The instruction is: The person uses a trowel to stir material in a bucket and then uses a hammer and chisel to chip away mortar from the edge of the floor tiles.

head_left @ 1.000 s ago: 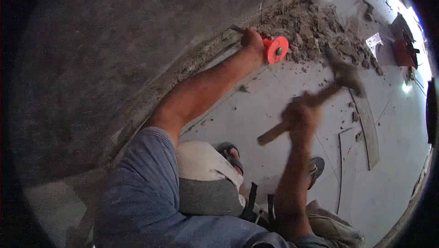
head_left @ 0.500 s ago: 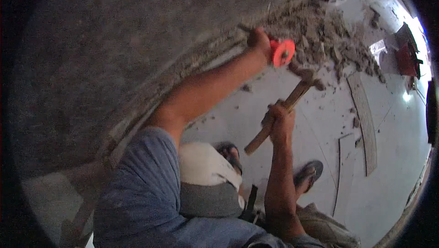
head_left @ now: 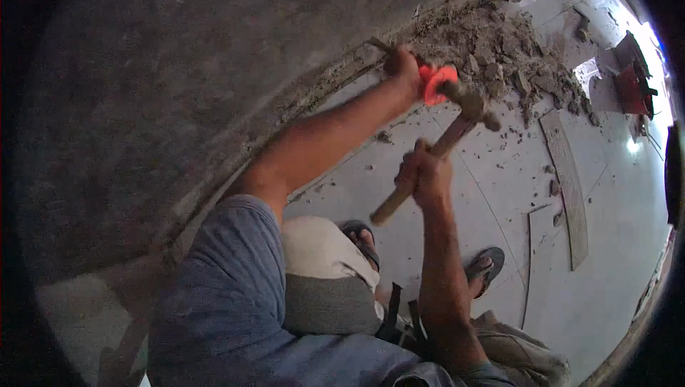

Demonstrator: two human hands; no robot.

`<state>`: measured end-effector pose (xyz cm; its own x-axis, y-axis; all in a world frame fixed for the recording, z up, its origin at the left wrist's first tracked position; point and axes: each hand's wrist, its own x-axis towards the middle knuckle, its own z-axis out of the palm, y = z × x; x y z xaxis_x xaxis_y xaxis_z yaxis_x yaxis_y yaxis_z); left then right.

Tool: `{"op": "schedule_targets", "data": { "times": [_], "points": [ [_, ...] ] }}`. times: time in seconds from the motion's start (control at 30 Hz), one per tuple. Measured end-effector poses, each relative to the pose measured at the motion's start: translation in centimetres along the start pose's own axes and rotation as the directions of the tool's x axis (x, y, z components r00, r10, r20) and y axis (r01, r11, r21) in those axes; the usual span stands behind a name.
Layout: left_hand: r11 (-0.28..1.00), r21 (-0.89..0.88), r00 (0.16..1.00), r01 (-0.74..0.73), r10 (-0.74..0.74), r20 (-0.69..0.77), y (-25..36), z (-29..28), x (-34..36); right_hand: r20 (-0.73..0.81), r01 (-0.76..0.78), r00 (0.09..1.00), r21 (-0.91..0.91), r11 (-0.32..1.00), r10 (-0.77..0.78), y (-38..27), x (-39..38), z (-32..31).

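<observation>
My left hand (head_left: pixel 405 67) is closed around a chisel (head_left: pixel 379 45) with a round red-orange hand guard (head_left: pixel 432 91). The chisel's tip points at the base of the rough grey wall, along a broken strip. In my right hand (head_left: pixel 427 175) is a hammer (head_left: pixel 457 130), its wooden handle gripped partway along. The hammer's head is at the guarded end of the chisel; whether they touch I cannot tell.
Rubble (head_left: pixel 510 58) is heaped against the grey wall (head_left: pixel 178 66). Two long tile strips (head_left: pixel 567 187) lie on the pale tiled floor (head_left: pixel 492 187) to the right. Farther off stands a reddish bucket (head_left: pixel 633 91). My sandalled feet (head_left: pixel 485 269) are below my hands.
The hammer has moved up and left, bringing its head against or close to the chisel's end. My right hand shifted with it, while my left hand stays nearly in place.
</observation>
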<state>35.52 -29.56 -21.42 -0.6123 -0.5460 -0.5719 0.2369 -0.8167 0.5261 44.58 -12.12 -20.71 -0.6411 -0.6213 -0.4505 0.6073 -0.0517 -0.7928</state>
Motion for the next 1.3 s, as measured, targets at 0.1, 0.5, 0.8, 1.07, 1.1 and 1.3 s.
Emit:
{"op": "schedule_targets", "data": {
  "times": [0.1, 0.5, 0.8, 1.07, 1.1, 1.3],
  "points": [
    [0.998, 0.007, 0.997, 0.055, -0.055, -0.048, 0.8, 1.0, -0.8, -0.039, -0.007, 0.999, 0.171, 0.985, 0.014, 0.1, -1.6, -2.3],
    [0.996, -0.077, 0.998, 0.04, -0.044, -0.053, 0.9, 0.0, 1.6, -0.244, 0.539, 0.778, -0.212, 0.815, -0.578, -3.4, -2.1, -4.5],
    [0.999, 0.03, 0.992, 0.015, -0.011, -0.124, 1.1, -0.7, 3.5, -0.007, 0.311, 0.943, 0.385, 0.869, -0.334, -3.7, -3.5, -6.4],
    [0.993, 0.053, 0.994, 0.104, -0.103, -0.032, 1.6, -0.6, 2.8, -0.259, 0.793, 0.503, -0.243, 0.559, -0.825, -9.4, -5.0, -7.0],
    [0.99, 0.094, 0.995, 0.103, -0.102, -0.017, 1.0, -0.5, 2.9, -0.231, 0.55, 0.745, -0.316, 0.773, -0.626, -4.6, -2.3, -5.1],
    [0.984, 0.131, 0.983, 0.12, -0.098, -0.158, 0.4, -4.1, 4.2, -0.042, -0.031, 0.999, 0.042, 0.999, 0.033, 1.4, -0.9, -2.7]
  ]
}}
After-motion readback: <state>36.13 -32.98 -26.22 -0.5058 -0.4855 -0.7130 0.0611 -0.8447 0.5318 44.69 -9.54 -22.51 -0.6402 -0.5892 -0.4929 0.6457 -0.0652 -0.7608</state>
